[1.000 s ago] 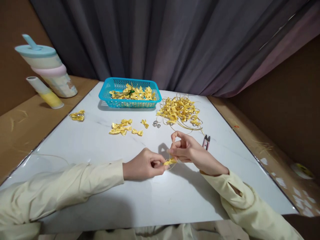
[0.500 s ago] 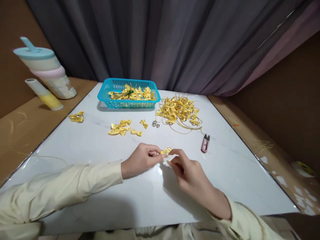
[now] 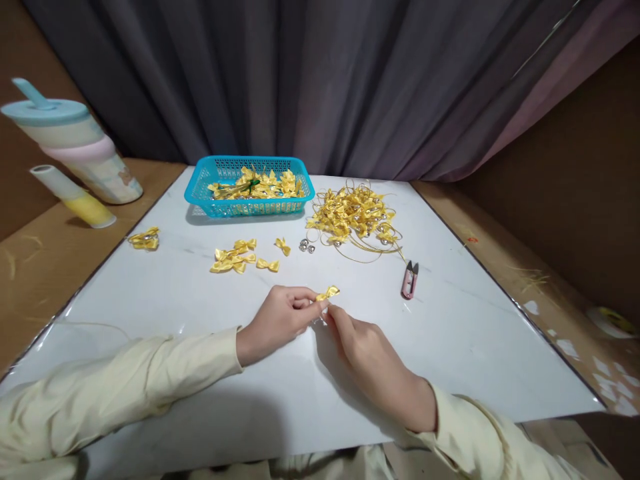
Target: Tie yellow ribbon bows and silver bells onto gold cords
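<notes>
Pinched between thumb and fingers of my left hand (image 3: 281, 319) is a small yellow satin bow (image 3: 329, 293), which sticks up past the fingertips. My right hand (image 3: 373, 357) is closed just below the bow, its fingertips meeting the left thumb; whatever it grips there is too small to make out. Ahead of my hands lie several loose yellow bows (image 3: 234, 257), and beside them a few small silver bells (image 3: 306, 246). Further right is a heap of yellow bows (image 3: 353, 210) with bells and gold cords. Pink-handled thread snips (image 3: 410, 280) lie right of my hands.
A blue plastic basket (image 3: 250, 208) holding more bows stands at the back of the white tabletop (image 3: 200, 413). One small bow bundle (image 3: 145, 238) lies at the left edge. A tumbler (image 3: 95, 157) and a yellow thread spool (image 3: 75, 198) stand on the left.
My right hand has turned and its fingers have closed in under the bow, against the left thumb. The left hand keeps its hold. The whole view has shifted slightly.
</notes>
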The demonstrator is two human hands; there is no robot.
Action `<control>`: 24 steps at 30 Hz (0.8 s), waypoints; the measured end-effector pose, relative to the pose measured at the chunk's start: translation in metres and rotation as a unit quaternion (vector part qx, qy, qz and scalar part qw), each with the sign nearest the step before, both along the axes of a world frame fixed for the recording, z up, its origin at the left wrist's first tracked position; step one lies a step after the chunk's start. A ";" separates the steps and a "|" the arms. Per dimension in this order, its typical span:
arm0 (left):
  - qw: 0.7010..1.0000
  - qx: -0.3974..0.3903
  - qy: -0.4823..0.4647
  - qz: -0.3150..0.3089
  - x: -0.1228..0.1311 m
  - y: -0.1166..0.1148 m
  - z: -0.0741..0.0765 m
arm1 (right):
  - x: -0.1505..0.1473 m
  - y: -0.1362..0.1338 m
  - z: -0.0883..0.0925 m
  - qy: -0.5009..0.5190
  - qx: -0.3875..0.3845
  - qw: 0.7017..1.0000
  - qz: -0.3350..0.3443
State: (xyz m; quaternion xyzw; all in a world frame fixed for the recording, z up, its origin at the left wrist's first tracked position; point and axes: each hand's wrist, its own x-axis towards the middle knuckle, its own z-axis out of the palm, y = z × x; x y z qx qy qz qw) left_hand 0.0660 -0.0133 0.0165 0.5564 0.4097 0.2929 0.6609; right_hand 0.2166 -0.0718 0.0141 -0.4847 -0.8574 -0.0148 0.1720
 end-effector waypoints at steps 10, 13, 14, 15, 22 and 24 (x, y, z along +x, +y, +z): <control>0.997 -0.068 -0.044 -0.005 0.001 -0.003 0.006 | -0.001 0.005 -0.006 0.157 -0.093 0.981 -0.060; 0.998 -0.051 -0.032 0.000 0.003 -0.003 0.005 | -0.003 0.006 -0.003 0.184 -0.092 0.977 -0.056; 0.999 -0.044 -0.029 0.006 0.003 -0.002 0.004 | -0.004 0.006 -0.003 0.193 -0.092 0.975 -0.057; 0.999 -0.035 -0.025 0.012 0.004 -0.002 0.003 | -0.004 0.006 -0.002 0.202 -0.093 0.973 -0.060; 0.996 0.085 0.025 0.024 0.006 -0.001 -0.006 | -0.007 0.008 0.002 0.229 -0.131 0.961 -0.083; 0.995 0.093 0.033 0.023 0.005 -0.001 -0.006 | -0.006 0.010 0.002 0.228 -0.137 0.960 -0.087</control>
